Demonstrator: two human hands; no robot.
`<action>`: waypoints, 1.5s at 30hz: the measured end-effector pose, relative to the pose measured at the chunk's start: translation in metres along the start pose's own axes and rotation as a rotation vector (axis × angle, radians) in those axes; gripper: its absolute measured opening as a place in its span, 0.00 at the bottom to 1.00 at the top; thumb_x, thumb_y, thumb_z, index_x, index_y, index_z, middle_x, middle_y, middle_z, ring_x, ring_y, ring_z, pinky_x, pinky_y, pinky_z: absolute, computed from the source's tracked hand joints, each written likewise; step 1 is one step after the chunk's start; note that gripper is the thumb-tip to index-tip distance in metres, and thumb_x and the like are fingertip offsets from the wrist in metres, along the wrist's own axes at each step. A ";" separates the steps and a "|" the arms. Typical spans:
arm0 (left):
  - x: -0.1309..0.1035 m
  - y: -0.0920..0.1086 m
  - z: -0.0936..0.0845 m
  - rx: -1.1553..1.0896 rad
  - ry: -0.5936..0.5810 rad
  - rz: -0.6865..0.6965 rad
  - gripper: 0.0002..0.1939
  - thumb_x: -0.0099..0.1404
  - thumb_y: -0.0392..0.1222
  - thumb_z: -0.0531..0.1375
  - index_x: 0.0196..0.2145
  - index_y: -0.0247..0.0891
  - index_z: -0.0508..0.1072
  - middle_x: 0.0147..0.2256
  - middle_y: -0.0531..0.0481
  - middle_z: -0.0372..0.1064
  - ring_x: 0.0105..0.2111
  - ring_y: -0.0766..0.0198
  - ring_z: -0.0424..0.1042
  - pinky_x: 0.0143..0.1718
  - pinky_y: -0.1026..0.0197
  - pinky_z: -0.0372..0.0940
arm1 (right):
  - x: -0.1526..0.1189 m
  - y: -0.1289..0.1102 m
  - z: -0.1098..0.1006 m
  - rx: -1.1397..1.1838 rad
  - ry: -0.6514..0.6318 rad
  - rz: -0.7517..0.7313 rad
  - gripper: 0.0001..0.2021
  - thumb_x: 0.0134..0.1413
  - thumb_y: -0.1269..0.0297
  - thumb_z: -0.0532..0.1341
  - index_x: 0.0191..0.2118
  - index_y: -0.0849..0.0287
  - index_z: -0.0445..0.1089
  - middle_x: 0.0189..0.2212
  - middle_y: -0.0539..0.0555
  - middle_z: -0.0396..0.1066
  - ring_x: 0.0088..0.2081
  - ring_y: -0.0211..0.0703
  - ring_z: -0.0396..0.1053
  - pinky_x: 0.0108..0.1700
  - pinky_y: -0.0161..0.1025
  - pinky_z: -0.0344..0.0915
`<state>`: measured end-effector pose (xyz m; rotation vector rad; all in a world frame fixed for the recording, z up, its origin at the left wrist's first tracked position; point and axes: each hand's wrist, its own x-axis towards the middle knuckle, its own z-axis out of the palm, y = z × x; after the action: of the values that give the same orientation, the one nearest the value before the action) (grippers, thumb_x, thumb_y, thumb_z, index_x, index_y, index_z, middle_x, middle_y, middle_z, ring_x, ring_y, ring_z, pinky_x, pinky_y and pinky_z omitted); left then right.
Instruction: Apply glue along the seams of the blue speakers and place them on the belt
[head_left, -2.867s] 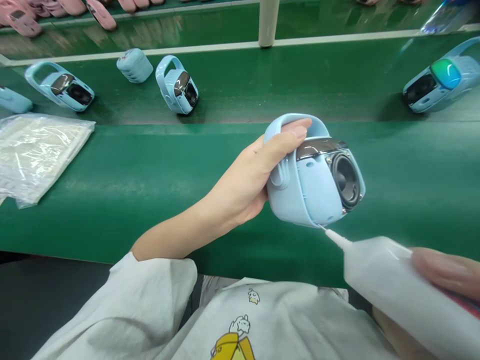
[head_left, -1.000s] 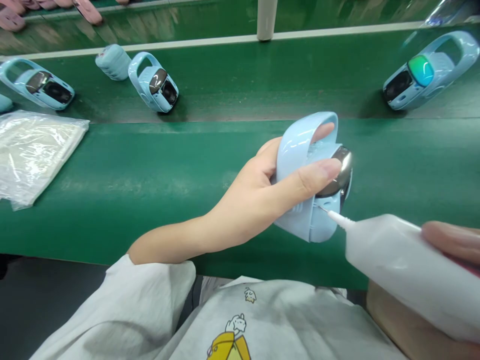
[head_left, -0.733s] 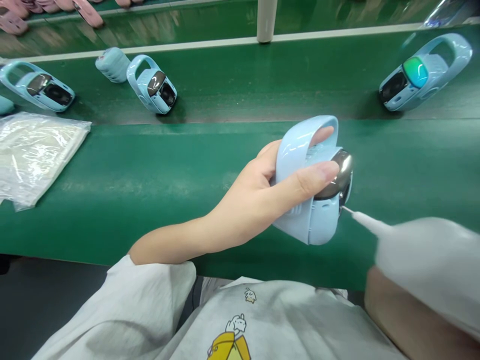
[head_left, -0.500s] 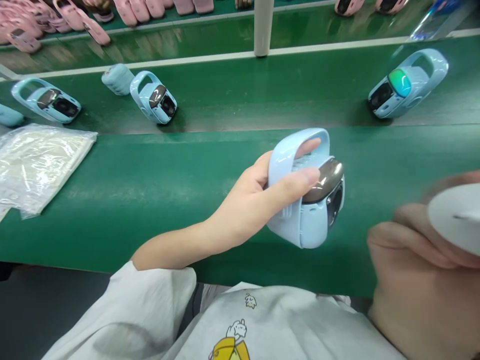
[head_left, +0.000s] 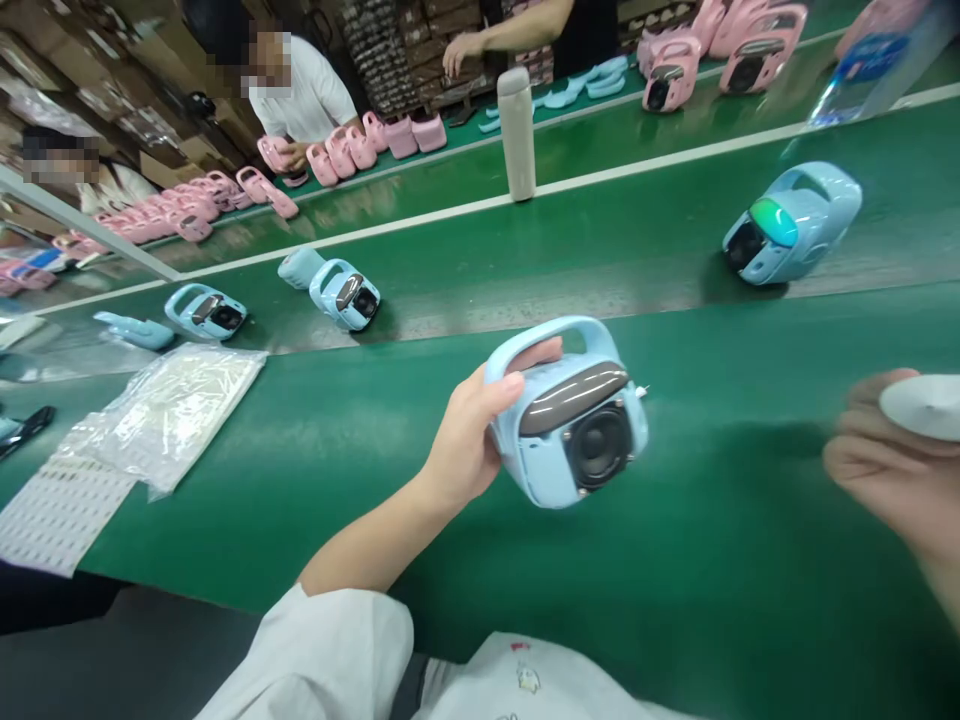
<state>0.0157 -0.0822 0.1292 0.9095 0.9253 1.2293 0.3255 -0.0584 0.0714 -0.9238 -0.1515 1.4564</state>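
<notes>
My left hand [head_left: 466,432] is wrapped round the handle side of a light blue portable speaker [head_left: 546,468], fingers under the handle and thumb on top. The speaker is held above the green bench, its dark glossy panel and round black driver turned toward me. A small white bit sticks out at its right side. On the right, my right hand [head_left: 881,455] is closed round a white object with a round, slightly pointed end [head_left: 928,404]; its kind cannot be made out, and the hand is cut off by the frame edge.
A blue speaker with a lit green panel [head_left: 795,225] stands at the right on the conveyor strip; other blue speakers [head_left: 346,295] are at the left. Plastic bags [head_left: 195,400] and a sticker sheet [head_left: 64,510] lie left. A bottle [head_left: 517,140], pink speakers and people are beyond.
My view has lifted, bringing people across the bench into sight. The blue speaker has turned so its driver faces me. My right hand is farther to the right, still round the white object.
</notes>
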 end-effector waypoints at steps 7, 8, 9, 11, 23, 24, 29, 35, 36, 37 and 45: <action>0.067 0.002 -0.048 0.258 0.366 0.228 0.21 0.54 0.50 0.59 0.41 0.35 0.76 0.43 0.45 0.73 0.43 0.54 0.72 0.45 0.57 0.66 | 0.007 0.012 0.004 0.190 0.052 0.063 0.27 0.21 0.77 0.68 0.32 0.61 0.55 0.28 0.48 0.53 0.19 0.29 0.39 0.13 0.29 0.50; 0.084 0.000 -0.058 0.286 0.399 0.291 0.22 0.55 0.50 0.59 0.43 0.35 0.75 0.44 0.45 0.73 0.44 0.55 0.71 0.47 0.57 0.66 | 0.008 0.014 0.004 0.208 0.041 0.068 0.27 0.22 0.77 0.70 0.32 0.60 0.55 0.28 0.48 0.53 0.19 0.30 0.40 0.13 0.29 0.51; 0.103 -0.002 -0.069 0.316 0.432 0.356 0.22 0.55 0.50 0.58 0.44 0.35 0.74 0.45 0.45 0.72 0.45 0.55 0.71 0.49 0.57 0.65 | 0.009 0.017 0.003 0.221 0.027 0.070 0.28 0.23 0.76 0.72 0.33 0.60 0.56 0.28 0.49 0.53 0.19 0.30 0.40 0.13 0.29 0.53; 0.139 -0.006 -0.088 0.377 0.500 0.474 0.21 0.57 0.46 0.58 0.47 0.35 0.70 0.49 0.44 0.69 0.50 0.57 0.67 0.53 0.57 0.62 | 0.012 0.020 0.001 0.254 0.025 0.089 0.30 0.22 0.75 0.75 0.33 0.59 0.56 0.29 0.50 0.53 0.19 0.31 0.41 0.12 0.30 0.55; 0.202 -0.027 -0.139 0.858 0.638 0.517 0.23 0.64 0.49 0.56 0.54 0.36 0.62 0.60 0.40 0.52 0.60 0.49 0.51 0.61 0.37 0.45 | 0.020 0.032 -0.027 0.332 -0.164 0.271 0.24 0.39 0.70 0.72 0.34 0.58 0.54 0.30 0.53 0.51 0.20 0.33 0.46 0.14 0.34 0.62; 0.196 -0.024 -0.140 0.891 0.657 0.515 0.26 0.64 0.50 0.56 0.56 0.36 0.60 0.62 0.39 0.46 0.63 0.46 0.43 0.62 0.35 0.37 | 0.019 0.032 -0.026 0.332 -0.146 0.266 0.24 0.39 0.69 0.72 0.34 0.58 0.54 0.30 0.52 0.51 0.20 0.33 0.45 0.14 0.34 0.61; 0.189 -0.012 -0.096 1.002 0.543 0.663 0.36 0.65 0.53 0.50 0.63 0.33 0.41 0.66 0.39 0.18 0.65 0.51 0.16 0.62 0.43 0.17 | 0.015 0.036 -0.013 0.353 -0.096 0.299 0.24 0.38 0.66 0.73 0.33 0.59 0.55 0.28 0.50 0.50 0.19 0.31 0.43 0.12 0.31 0.58; 0.274 -0.041 0.030 1.030 -0.187 0.512 0.20 0.62 0.45 0.57 0.51 0.41 0.67 0.58 0.46 0.58 0.60 0.57 0.53 0.64 0.53 0.44 | 0.018 0.042 -0.001 0.365 0.012 0.363 0.27 0.29 0.64 0.75 0.33 0.59 0.58 0.27 0.49 0.52 0.18 0.33 0.47 0.11 0.30 0.54; 0.293 -0.051 0.048 1.009 -0.232 0.456 0.21 0.62 0.42 0.58 0.53 0.39 0.66 0.59 0.45 0.57 0.60 0.56 0.54 0.63 0.50 0.46 | 0.020 0.042 -0.001 0.363 0.023 0.355 0.29 0.27 0.64 0.76 0.34 0.59 0.59 0.27 0.49 0.53 0.18 0.33 0.48 0.11 0.30 0.55; 0.311 -0.060 0.064 0.987 -0.259 0.400 0.22 0.62 0.42 0.58 0.54 0.38 0.64 0.59 0.43 0.55 0.60 0.54 0.53 0.62 0.47 0.47 | 0.022 0.042 -0.001 0.360 0.026 0.345 0.30 0.26 0.64 0.77 0.35 0.60 0.59 0.27 0.49 0.54 0.19 0.33 0.49 0.11 0.30 0.55; 0.368 -0.084 0.096 0.864 -0.472 0.000 0.22 0.66 0.48 0.54 0.54 0.35 0.63 0.51 0.42 0.63 0.48 0.56 0.66 0.49 0.46 0.64 | 0.038 0.039 0.000 0.371 -0.027 0.312 0.36 0.21 0.63 0.81 0.38 0.62 0.61 0.28 0.49 0.57 0.19 0.32 0.50 0.12 0.29 0.56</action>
<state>0.1717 0.2677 0.0559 1.7838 1.0641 0.5255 0.3014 -0.0306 0.0308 -0.6408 0.2477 1.7118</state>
